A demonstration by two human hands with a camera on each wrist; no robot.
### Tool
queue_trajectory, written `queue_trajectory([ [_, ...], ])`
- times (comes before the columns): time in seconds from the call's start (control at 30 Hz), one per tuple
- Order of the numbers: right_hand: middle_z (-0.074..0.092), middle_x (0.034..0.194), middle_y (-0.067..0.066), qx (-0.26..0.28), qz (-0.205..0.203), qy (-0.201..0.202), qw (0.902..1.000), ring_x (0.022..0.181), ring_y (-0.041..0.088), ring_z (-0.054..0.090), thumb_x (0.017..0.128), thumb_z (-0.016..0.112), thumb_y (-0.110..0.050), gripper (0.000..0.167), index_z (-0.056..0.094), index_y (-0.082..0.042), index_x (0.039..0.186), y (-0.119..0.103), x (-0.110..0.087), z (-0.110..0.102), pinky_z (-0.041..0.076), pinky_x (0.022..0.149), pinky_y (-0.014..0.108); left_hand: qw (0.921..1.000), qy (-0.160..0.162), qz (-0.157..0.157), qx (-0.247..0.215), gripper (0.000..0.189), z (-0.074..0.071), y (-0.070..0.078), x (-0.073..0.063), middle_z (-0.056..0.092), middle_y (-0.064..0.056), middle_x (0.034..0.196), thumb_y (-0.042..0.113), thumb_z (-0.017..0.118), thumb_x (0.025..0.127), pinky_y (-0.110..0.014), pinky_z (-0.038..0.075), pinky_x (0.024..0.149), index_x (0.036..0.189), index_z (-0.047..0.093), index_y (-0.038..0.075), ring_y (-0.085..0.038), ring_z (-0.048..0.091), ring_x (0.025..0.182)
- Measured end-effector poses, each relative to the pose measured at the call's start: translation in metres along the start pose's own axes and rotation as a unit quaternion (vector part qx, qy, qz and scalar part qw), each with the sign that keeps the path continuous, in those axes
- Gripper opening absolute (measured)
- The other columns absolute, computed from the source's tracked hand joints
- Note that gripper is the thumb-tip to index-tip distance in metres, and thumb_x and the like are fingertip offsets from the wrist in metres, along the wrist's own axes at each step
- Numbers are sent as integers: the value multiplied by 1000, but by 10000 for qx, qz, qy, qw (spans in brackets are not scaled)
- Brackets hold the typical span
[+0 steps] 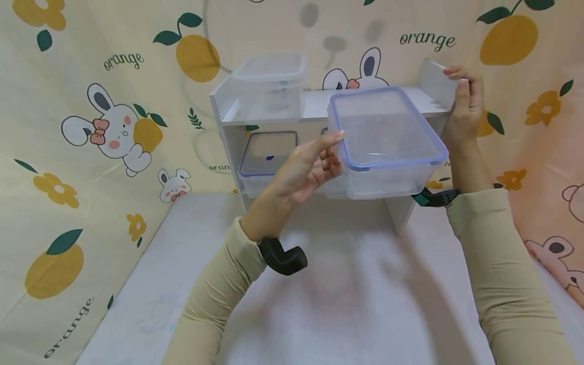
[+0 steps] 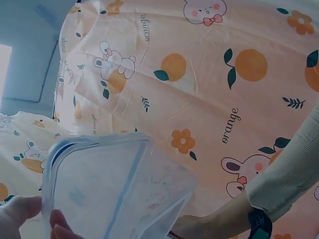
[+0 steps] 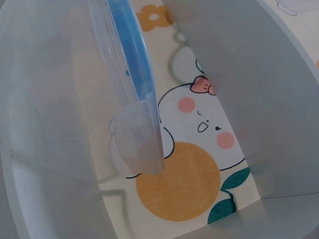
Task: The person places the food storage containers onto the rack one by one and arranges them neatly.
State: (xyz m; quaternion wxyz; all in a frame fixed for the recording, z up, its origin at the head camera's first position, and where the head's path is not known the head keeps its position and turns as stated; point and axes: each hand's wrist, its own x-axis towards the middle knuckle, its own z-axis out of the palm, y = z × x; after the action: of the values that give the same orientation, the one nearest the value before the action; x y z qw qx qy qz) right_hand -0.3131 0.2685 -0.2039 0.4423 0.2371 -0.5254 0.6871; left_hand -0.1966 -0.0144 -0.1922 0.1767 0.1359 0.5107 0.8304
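My left hand [image 1: 307,170] pinches the left edge of a clear plastic food container [image 1: 388,126] with a blue-rimmed lid, thumb at the lid's rim and fingers along the side. The container is held up, tilted, in front of a white shelf unit [image 1: 319,104]. In the left wrist view, fingertips [image 2: 22,211] grip the container's wall [image 2: 94,184]. At the unit's right end, my right hand [image 1: 465,104] grips the upper edge of the side panel [image 1: 433,83] with thumb and fingers. The right wrist view looks into the unit, and the right hand is out of it.
Another clear container [image 1: 271,88] stands on the unit's upper shelf at left. Below it sits a container with a dark blue lid rim [image 1: 266,162]. The unit stands on a white-covered table [image 1: 328,304] before a printed cloth backdrop [image 1: 114,203].
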Motion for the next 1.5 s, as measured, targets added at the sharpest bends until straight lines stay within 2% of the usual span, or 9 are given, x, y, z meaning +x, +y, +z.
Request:
queue_trajectory([
  [0.27, 62, 105, 0, 498, 254, 30, 9984, 115, 15, 47, 96, 32, 0, 29, 59, -9, 95, -12, -3, 7, 40, 90, 23, 9996, 140, 65, -255, 13, 8, 10, 6, 50, 0, 75, 19, 57, 94, -15, 47, 59, 94, 57, 7, -9, 48, 67],
  [0.47, 58, 112, 6, 998, 492, -107, 9937, 112, 19, 49, 98, 35, -3, 22, 57, -6, 100, -5, -4, 2, 48, 88, 27, 9994, 144, 146, -276, 13, 11, 15, 9, 50, 0, 75, 20, 57, 95, -15, 46, 59, 98, 55, 7, -9, 48, 68],
  [0.53, 56, 115, 7, 1109, 534, -147, 9923, 112, 20, 49, 99, 37, -4, 19, 56, -5, 101, -2, -4, 0, 49, 88, 28, 9994, 139, 176, -269, 13, 12, 16, 11, 50, 0, 75, 20, 57, 94, -14, 46, 59, 97, 54, 8, -9, 48, 68],
  [0.77, 56, 118, 6, 817, 524, -227, 9950, 116, 19, 47, 100, 39, -8, 17, 56, -8, 103, -1, -4, -2, 46, 94, 28, 9984, 302, 285, -373, 14, 13, 21, 19, 48, 1, 71, 20, 59, 93, -13, 46, 56, 88, 54, 8, -8, 50, 65],
  [0.93, 56, 118, 6, 512, 256, -309, 9979, 120, 19, 46, 100, 39, -10, 17, 56, -12, 103, -2, -4, -2, 40, 105, 28, 9976, 349, 332, -503, 12, 14, 23, 24, 48, 1, 72, 20, 61, 92, -14, 47, 56, 93, 56, 9, -9, 51, 65],
  [1.07, 57, 117, 4, 434, 239, -287, 9984, 122, 19, 45, 100, 39, -11, 17, 56, -12, 102, -3, -4, -1, 37, 111, 29, 9975, 355, 322, -521, 12, 15, 24, 29, 49, 1, 74, 21, 61, 93, -14, 47, 57, 96, 57, 10, -9, 52, 66],
  [1.33, 56, 117, 5, 468, 218, -287, 9983, 121, 20, 46, 101, 37, -8, 19, 55, -12, 101, -3, -4, 0, 37, 108, 30, 9961, 416, 194, -749, 12, 19, 26, 37, 50, -1, 74, 20, 63, 92, -14, 46, 56, 94, 58, 9, -10, 52, 66],
  [1.5, 57, 116, 5, 438, 142, -273, 9986, 123, 21, 44, 100, 37, -7, 20, 56, -12, 101, -2, -3, 0, 32, 113, 32, 9955, 499, 184, -786, 11, 17, 26, 42, 53, -1, 74, 19, 63, 92, -15, 49, 57, 92, 60, 9, -10, 54, 67],
])
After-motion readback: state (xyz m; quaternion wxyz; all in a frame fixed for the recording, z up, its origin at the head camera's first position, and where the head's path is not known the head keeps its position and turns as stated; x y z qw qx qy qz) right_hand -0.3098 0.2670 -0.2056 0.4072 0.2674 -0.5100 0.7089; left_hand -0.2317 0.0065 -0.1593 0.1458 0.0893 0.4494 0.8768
